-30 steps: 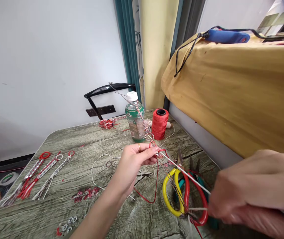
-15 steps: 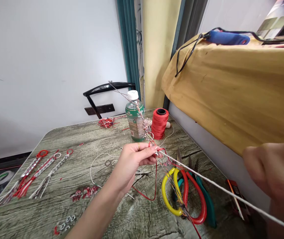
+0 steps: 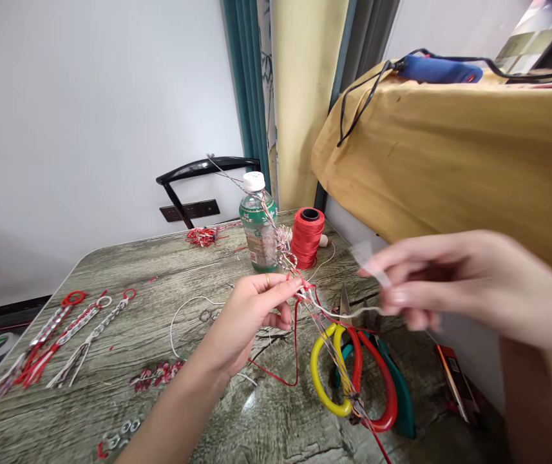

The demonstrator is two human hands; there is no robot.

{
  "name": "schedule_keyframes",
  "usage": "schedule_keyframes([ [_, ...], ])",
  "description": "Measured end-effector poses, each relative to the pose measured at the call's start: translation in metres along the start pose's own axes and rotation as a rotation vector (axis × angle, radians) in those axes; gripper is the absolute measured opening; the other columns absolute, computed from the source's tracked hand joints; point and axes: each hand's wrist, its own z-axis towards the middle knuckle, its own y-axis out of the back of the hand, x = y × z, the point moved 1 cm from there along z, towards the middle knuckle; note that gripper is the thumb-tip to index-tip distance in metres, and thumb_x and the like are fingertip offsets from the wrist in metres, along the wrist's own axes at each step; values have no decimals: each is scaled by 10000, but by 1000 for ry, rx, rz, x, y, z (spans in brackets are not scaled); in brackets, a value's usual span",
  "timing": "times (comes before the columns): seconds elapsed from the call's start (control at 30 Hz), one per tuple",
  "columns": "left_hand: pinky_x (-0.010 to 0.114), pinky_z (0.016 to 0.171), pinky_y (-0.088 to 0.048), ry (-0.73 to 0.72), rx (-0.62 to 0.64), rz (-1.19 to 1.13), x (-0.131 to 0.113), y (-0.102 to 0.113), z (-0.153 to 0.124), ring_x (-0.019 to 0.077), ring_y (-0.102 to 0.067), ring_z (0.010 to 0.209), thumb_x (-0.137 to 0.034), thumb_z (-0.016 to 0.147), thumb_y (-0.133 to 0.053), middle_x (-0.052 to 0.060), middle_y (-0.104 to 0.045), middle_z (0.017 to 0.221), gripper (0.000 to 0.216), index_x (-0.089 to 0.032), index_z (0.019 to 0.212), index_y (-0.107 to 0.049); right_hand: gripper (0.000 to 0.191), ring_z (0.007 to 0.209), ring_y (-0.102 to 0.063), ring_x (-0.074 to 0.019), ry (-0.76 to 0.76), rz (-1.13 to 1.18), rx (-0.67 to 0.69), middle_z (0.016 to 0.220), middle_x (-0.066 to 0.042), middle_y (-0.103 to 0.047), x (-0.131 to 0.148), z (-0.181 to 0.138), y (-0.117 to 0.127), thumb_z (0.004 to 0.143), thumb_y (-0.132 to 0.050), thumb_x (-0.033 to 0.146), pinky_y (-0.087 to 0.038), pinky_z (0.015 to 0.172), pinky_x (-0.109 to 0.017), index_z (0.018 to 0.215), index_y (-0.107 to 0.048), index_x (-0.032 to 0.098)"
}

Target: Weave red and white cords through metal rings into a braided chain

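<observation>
A homelike room, shown by curtain [image 3: 249, 96], chair [image 3: 186, 169] and wood-grained table [image 3: 256, 428].

Head view: forward, down across surface [image 3: 266, 425]; left hand [image 3: 254, 303], right hand [image 3: 464, 277] close, nearer than bottle [image 3: 256, 225]; wall [image 3: 96, 116] beyond it.

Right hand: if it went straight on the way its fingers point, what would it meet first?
Probably the cords at the left hand's fingertips. The right hand points leftward, towards them; depth is unclear, so it might miss them and near the red spool.
</observation>
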Motion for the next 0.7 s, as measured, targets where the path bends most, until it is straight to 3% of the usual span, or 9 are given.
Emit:
schedule_keyframes([
  [0.07,182,476,-370,-4,3,9,-1,-1,0,65,-427,500,-342,746,-586,-14,-503,563,208,-139,722,-622,123,521,-563,-100,23,-81,48,643,-13,-603,2,19,-16,758,-558,265,-413,422,-192,838,-593,177],
  [0.17,182,472,-366,-5,-5,34,-2,-2,0,65,-404,493,-338,728,-604,-23,-485,551,197,-142,722,-619,121,532,-559,-101,16,-181,78,622,-10,-597,-5,36,-33,775,-517,244,-403,441,-191,742,-600,163],
  [0.3,180,456,-352,-6,-11,61,-2,-1,0,67,-377,480,-313,700,-631,-44,-437,509,162,-153,686,-609,112,505,-517,-75,50,-54,104,625,9,-566,-7,38,-43,784,-519,263,-419,463,-183,773,-561,160],
  [0.47,168,450,-348,-33,1,81,-1,0,0,62,-370,496,-316,712,-615,-37,-450,548,166,-150,703,-619,118,532,-529,-66,20,147,249,686,11,-580,-3,34,-47,779,-535,239,-456,491,-173,857,-508,154],
  [0.7,164,442,-360,-47,-24,79,-2,-1,0,55,-379,491,-299,704,-628,-33,-483,594,162,-149,766,-627,117,548,-571,-67,28,183,261,729,10,-602,-3,33,-50,787,-456,108,-428,493,-153,892,-470,157],
])
